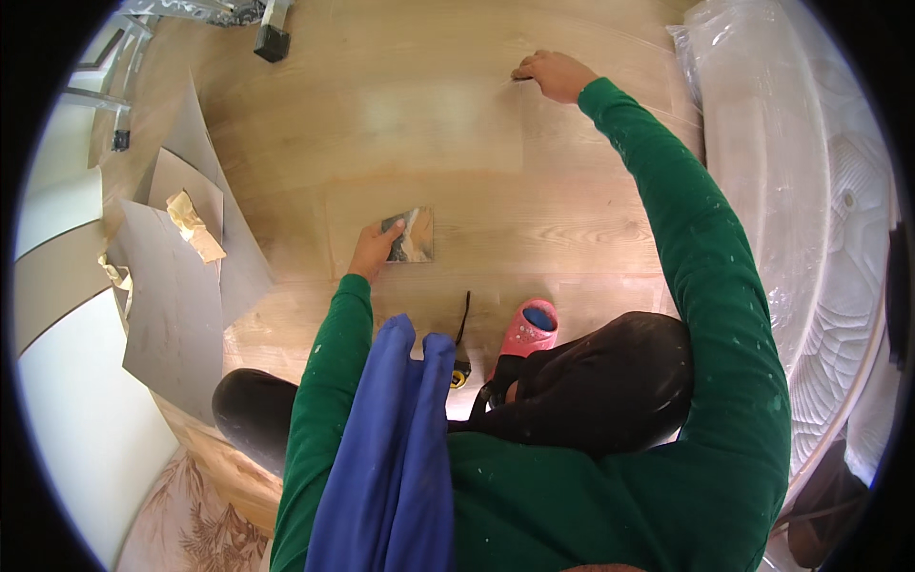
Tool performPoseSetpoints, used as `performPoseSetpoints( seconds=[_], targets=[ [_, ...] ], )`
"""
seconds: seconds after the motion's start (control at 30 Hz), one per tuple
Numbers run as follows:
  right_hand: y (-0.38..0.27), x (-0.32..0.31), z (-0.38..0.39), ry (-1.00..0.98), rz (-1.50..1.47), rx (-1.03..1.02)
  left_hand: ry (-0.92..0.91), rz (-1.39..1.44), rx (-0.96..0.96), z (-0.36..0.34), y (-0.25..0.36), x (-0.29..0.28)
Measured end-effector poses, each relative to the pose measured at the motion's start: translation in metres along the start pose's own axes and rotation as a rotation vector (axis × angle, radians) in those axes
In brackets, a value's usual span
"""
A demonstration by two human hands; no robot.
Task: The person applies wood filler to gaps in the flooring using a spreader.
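Observation:
My left hand (375, 248) grips a square tile (416, 235) with a grey and tan marbled pattern, held over the wood-look floor (534, 210). My right hand (553, 76) is reached out toward the upper right, fingers closed on a small dark object that I cannot make out, near the floor. A yellow and black tape measure (459, 374) is partly visible beside my legs, with a thin dark item above it. A blue cloth (376, 458) hangs over my front. A pink clog (529, 329) is on my foot.
Grey sheets (172, 315) with torn tan paper (195, 224) lean at the left. Metal legs with black feet (272, 43) stand at the upper left. A plastic-wrapped quilted mattress (762, 162) lines the right side.

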State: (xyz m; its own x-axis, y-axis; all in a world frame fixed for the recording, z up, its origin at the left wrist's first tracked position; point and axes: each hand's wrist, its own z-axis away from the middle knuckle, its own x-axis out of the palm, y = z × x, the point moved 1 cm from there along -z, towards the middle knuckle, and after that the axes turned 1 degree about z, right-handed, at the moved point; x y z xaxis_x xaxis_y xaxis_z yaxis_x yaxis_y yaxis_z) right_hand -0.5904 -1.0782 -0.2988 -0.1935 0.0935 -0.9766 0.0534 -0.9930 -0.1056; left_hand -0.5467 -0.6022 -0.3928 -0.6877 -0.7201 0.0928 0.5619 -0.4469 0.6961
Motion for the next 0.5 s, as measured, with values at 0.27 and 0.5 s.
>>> performPoseSetpoints(
  seconds=[0.27, 0.5],
  targets=[
    [0.015, 0.038, 0.031, -0.025, 0.105, 0.003, 0.029, -0.002, 0.033, 0.001, 0.003, 0.010],
    [0.021, 0.042, 0.026, 0.148, 0.062, -0.112, 0.049, -0.040, 0.001, 0.003, 0.013, 0.011]
  ],
)
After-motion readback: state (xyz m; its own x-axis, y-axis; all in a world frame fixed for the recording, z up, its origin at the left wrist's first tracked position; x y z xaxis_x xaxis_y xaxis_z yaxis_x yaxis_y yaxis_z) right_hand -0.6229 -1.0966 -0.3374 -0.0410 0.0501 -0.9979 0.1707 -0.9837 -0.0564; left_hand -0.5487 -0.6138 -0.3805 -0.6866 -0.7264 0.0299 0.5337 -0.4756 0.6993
